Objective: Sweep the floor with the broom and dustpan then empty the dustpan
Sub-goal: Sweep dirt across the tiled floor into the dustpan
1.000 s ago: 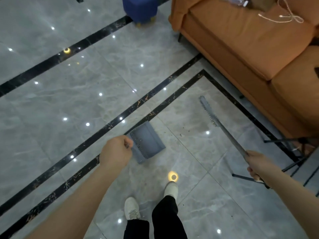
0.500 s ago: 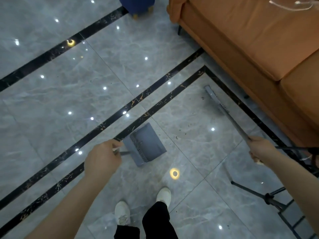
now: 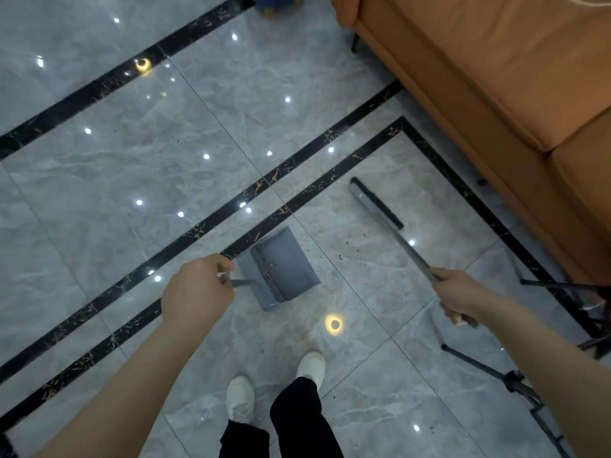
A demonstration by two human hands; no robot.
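Note:
My left hand (image 3: 198, 290) is shut on the thin handle of a grey dustpan (image 3: 281, 266), whose pan rests on the glossy grey tile floor (image 3: 198, 127) just ahead of my feet. My right hand (image 3: 458, 294) grips the metal pole of the broom. The broom head (image 3: 375, 202), a narrow dark strip of bristles, touches the floor to the right of the dustpan. Small dark specks of dirt (image 3: 352, 242) lie scattered on the tile between pan and broom head.
An orange sofa (image 3: 496, 77) fills the upper right, close behind the broom. Black tripod legs (image 3: 489, 366) spread over the floor at the right. A blue stool (image 3: 281, 1) stands at the top edge. My white shoes (image 3: 309, 365) are below the dustpan.
The broom head has swung down and left, away from the sofa and closer to the dustpan. The dustpan and my left hand have hardly moved.

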